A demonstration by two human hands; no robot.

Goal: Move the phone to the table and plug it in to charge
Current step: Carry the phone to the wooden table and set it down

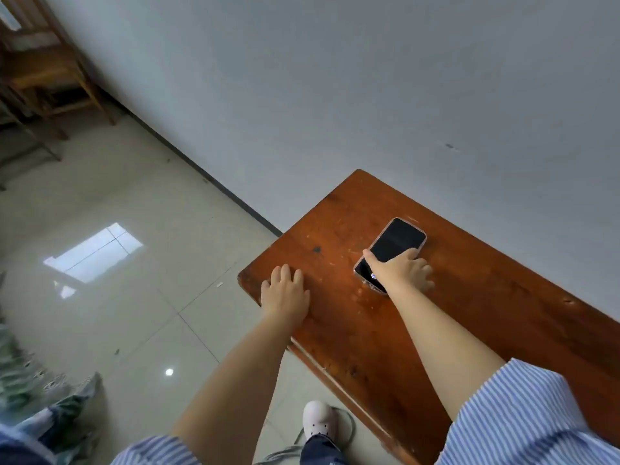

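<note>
Right hand (401, 271) grips phone (397, 245) lying on table (335, 229), fingers clamped across it; left hand (285, 293) flat, fingers together, bare wood between.

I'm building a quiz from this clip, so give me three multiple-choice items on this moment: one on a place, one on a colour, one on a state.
1. Where does the phone lie?
A. on the floor
B. on the wooden table
C. on the chair

2. What colour is the shoe?
A. white
B. red
C. black

3. What is the left hand doing?
A. holding a cable
B. lifting the phone
C. resting flat on the table

Answers: 1 B, the phone lies screen up on the tabletop under the right hand; 2 A, the shoe on the tiles is white; 3 C, its palm is down near the table's corner, holding nothing.
</note>
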